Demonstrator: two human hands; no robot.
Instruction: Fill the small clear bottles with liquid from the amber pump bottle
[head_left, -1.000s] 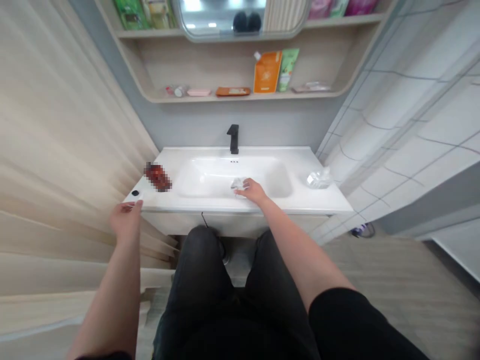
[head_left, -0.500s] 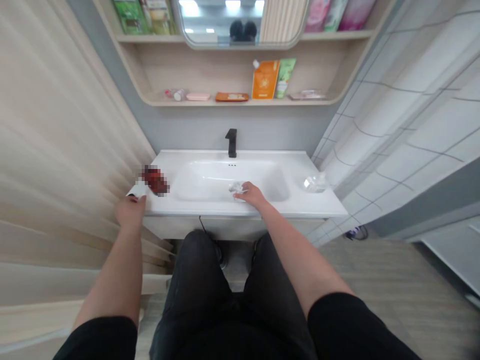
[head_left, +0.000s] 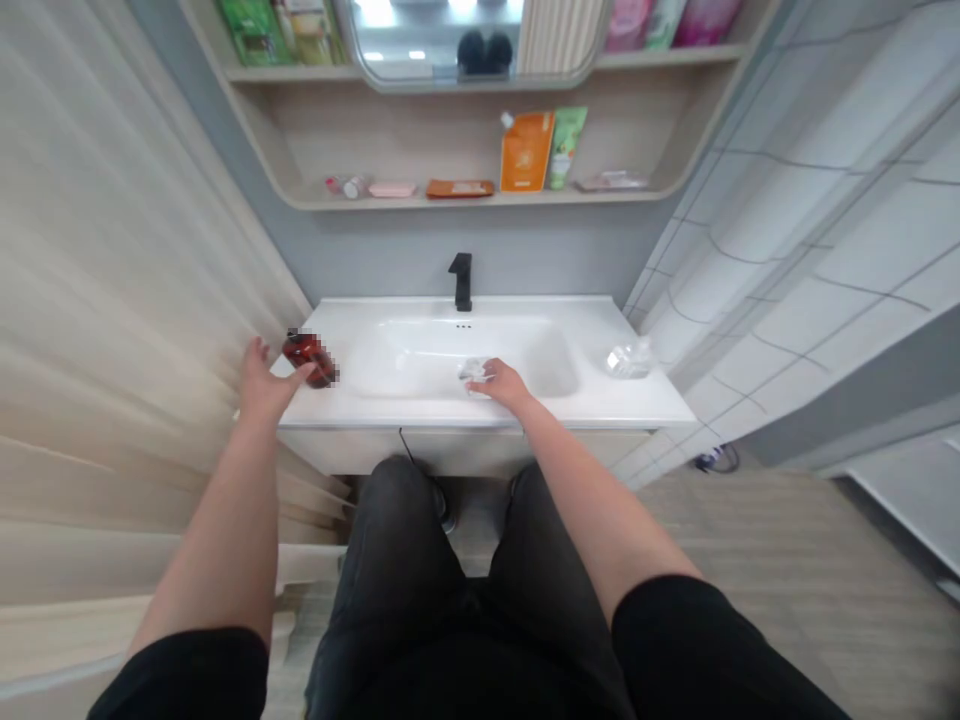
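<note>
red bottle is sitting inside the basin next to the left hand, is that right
Not quite: the red bottle is not inside the basin. It is on the white countertop, left of the basin, as the head view shows. It is next to the left hand, as you said.

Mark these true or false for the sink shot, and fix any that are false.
1. The left hand is beside a dark red bottle. True.
2. The right hand rests on a crumpled translucent item over the basin. True.
3. The faucet is chrome. False: it is black.
4. The orange pouch lies in the basin. False: it stands on the shelf, beside a green tube.
</note>
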